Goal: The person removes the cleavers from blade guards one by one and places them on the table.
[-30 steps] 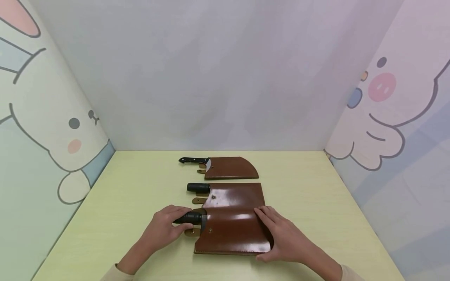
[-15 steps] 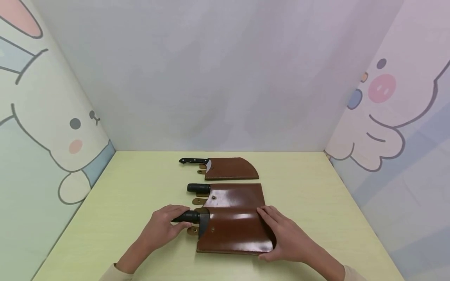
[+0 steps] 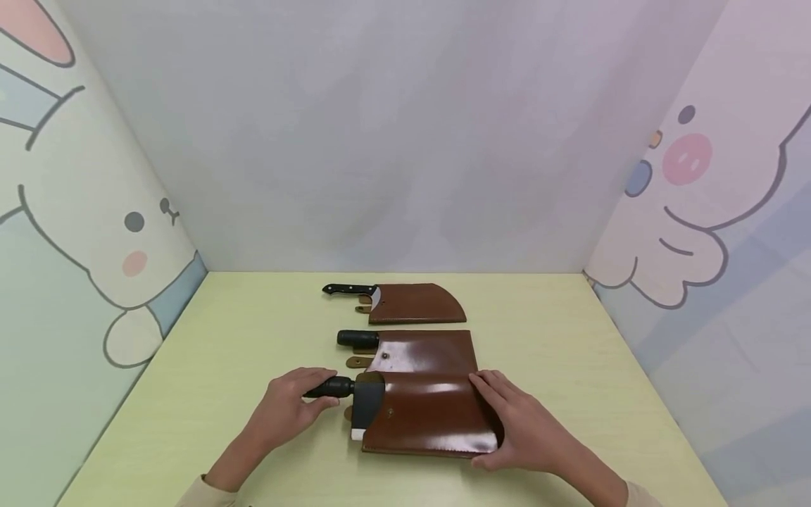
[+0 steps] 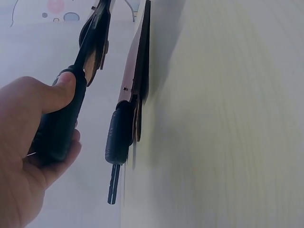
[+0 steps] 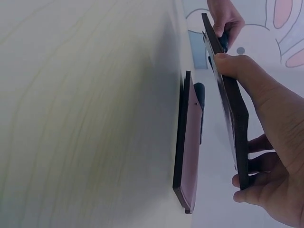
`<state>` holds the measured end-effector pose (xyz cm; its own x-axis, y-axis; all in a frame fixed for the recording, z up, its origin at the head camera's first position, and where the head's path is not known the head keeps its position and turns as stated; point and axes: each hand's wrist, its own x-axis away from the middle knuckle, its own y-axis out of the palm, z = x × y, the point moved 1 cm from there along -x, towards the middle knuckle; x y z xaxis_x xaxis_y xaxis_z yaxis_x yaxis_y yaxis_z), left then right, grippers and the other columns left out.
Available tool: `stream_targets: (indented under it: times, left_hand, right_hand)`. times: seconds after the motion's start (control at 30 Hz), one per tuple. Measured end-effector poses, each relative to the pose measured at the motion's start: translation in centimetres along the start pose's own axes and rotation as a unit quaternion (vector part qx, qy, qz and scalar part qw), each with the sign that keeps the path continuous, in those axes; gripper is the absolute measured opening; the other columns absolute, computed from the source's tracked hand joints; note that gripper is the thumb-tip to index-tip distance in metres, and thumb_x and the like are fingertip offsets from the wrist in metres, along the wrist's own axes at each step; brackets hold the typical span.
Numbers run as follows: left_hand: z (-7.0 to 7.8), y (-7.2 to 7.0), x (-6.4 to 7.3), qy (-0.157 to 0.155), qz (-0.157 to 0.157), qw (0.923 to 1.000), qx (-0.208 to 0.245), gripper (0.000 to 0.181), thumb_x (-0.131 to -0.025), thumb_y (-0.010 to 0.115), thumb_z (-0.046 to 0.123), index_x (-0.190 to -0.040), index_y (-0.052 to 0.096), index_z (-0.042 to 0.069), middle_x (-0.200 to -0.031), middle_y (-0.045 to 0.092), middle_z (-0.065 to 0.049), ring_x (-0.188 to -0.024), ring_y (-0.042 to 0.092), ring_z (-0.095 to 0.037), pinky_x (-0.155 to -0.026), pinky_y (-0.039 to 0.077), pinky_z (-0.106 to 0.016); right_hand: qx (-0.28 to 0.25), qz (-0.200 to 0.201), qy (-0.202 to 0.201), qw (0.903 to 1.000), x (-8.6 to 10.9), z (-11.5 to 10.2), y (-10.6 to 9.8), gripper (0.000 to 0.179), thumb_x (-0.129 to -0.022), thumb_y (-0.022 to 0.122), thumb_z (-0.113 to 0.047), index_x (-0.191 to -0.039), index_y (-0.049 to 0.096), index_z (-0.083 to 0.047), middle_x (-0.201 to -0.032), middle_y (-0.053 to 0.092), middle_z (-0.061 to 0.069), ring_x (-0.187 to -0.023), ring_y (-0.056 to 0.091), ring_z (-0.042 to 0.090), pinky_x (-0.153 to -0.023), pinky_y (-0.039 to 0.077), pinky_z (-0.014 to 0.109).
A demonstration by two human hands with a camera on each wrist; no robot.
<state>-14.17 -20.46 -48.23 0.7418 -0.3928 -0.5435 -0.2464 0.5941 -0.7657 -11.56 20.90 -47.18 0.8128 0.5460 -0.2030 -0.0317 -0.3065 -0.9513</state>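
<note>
The left grip (image 3: 285, 406) holds a cleaver (image 3: 367, 406) by its black handle (image 3: 337, 386), and the right grip (image 3: 522, 426) pinches its brown sheath (image 3: 434, 414)

A person's left hand (image 3: 291, 405) and right hand (image 3: 519, 422) face each other, both gripping, as the left forearm (image 3: 239, 458) and right forearm (image 3: 586, 468) angle inward from the lower edge of the head view. The left hand is curled tight, the left thumb (image 4: 61, 92) pressed down opposite the wrapped left fingers (image 4: 66, 159). The right hand spreads wider, the right thumb (image 5: 236, 65) set well apart from the bent right fingers (image 5: 261, 190). The two hands do not touch.
</note>
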Motion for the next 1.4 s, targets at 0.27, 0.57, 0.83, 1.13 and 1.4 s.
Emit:
stream_targets:
  times: [0.27, 0.57, 0.83, 1.13, 1.4]
  left_hand:
    - [-0.5, -0.2, 0.3, 0.004, 0.007, 0.9999, -0.013, 0.051, -0.067, 0.096, 0.025, -0.112, 0.079, 0.008, -0.105, 0.077, -0.005, -0.096, 0.075, -0.022, -0.077, 0.062, -0.039]
    - [-0.9, -0.7, 0.6, 0.000, 0.019, 0.9996, -0.022, 0.052, -0.067, 0.095, 0.025, -0.113, 0.078, 0.009, -0.105, 0.077, -0.002, -0.097, 0.074, -0.019, -0.077, 0.062, -0.037]
    - [-1.5, -0.9, 1.4, -0.018, 0.015, 0.9995, -0.020, 0.052, -0.068, 0.095, 0.024, -0.115, 0.079, 0.009, -0.108, 0.076, 0.000, -0.098, 0.073, -0.017, -0.079, 0.061, -0.032]
    - [-1.6, -1.3, 1.5, -0.021, 0.021, 0.9994, -0.019, 0.051, -0.066, 0.096, 0.023, -0.113, 0.079, 0.010, -0.107, 0.076, 0.001, -0.097, 0.074, -0.017, -0.081, 0.059, -0.026]
    - [-1.8, -2.0, 1.8, -0.025, 0.025, 0.9990, -0.027, 0.050, -0.065, 0.097, 0.022, -0.111, 0.080, 0.010, -0.106, 0.077, 0.002, -0.095, 0.074, -0.018, -0.080, 0.059, -0.025]
  right_hand:
    - [0.002, 0.006, -0.014, 0.9999, -0.1, 0.3, -0.1, 0.122, -0.060, 0.090, -0.068, -0.153, 0.044, -0.004, -0.150, 0.049, 0.014, -0.139, 0.049, 0.032, -0.096, 0.056, 0.051]
    - [0.007, 0.011, -0.007, 0.9999, -0.2, 0.4, -0.5, 0.124, -0.058, 0.092, -0.066, -0.154, 0.044, -0.004, -0.151, 0.048, 0.013, -0.140, 0.048, 0.033, -0.097, 0.055, 0.051]
    - [0.007, 0.014, -0.013, 0.9998, 0.3, 1.0, -0.3, 0.124, -0.057, 0.092, -0.066, -0.153, 0.044, -0.005, -0.151, 0.049, 0.013, -0.138, 0.050, 0.032, -0.096, 0.056, 0.050]
    - [0.003, 0.010, -0.015, 0.9998, 0.4, 1.1, -0.7, 0.122, -0.059, 0.091, -0.068, -0.153, 0.045, -0.005, -0.151, 0.049, 0.011, -0.136, 0.052, 0.032, -0.095, 0.056, 0.050]
    - [0.006, 0.012, -0.009, 0.9999, 0.7, 1.5, -0.9, 0.121, -0.058, 0.091, -0.067, -0.152, 0.046, -0.006, -0.151, 0.049, 0.012, -0.137, 0.052, 0.033, -0.095, 0.056, 0.050]
